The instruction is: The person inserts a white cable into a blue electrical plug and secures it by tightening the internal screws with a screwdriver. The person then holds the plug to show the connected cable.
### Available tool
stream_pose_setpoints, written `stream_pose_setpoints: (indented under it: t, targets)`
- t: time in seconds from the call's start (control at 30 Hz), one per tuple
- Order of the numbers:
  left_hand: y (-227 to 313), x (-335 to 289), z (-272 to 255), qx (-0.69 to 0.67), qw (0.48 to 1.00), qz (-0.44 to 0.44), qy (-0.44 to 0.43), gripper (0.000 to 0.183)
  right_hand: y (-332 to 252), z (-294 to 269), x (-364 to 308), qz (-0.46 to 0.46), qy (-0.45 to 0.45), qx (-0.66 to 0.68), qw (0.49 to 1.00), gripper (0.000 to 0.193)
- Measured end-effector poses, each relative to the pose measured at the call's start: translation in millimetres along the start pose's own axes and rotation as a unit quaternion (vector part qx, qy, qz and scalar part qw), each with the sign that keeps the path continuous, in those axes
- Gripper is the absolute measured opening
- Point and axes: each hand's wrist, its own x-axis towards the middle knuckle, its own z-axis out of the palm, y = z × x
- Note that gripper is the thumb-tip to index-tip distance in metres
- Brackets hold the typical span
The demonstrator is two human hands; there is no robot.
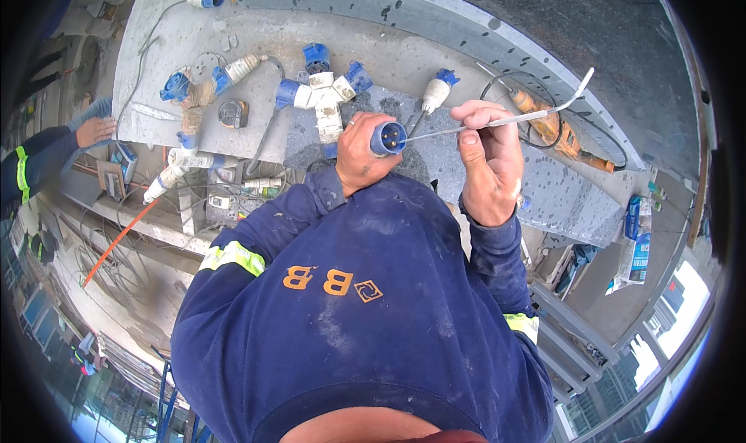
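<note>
My left hand is wrapped round a blue industrial plug, its pins facing right and up toward me. Between the thumb and fingers of my right hand is a thin, pale rod-like tool with a bent far end. Its slim metal tip reaches the plug's open face among the pins; whether it touches one I cannot tell. Just beyond my left hand lies a white multi-way splitter with blue sockets. A white and blue connector on a cable rests between and beyond my hands.
An angle grinder-like orange power tool with a black cable lies at the right. A dirty splitter and a tape measure sit at the left. Another person's hand rests by the slab's left edge. An orange cable hangs below.
</note>
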Motion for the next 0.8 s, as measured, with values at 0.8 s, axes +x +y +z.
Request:
stream_pose_setpoints:
  t: [0.8]
  targets:
    - [-1, -1, -3, 0.001, 1.000, 0.001, 0.005, 0.050, -9, -3, -1, -0.009, -0.011, -0.075, 0.997, 0.014]
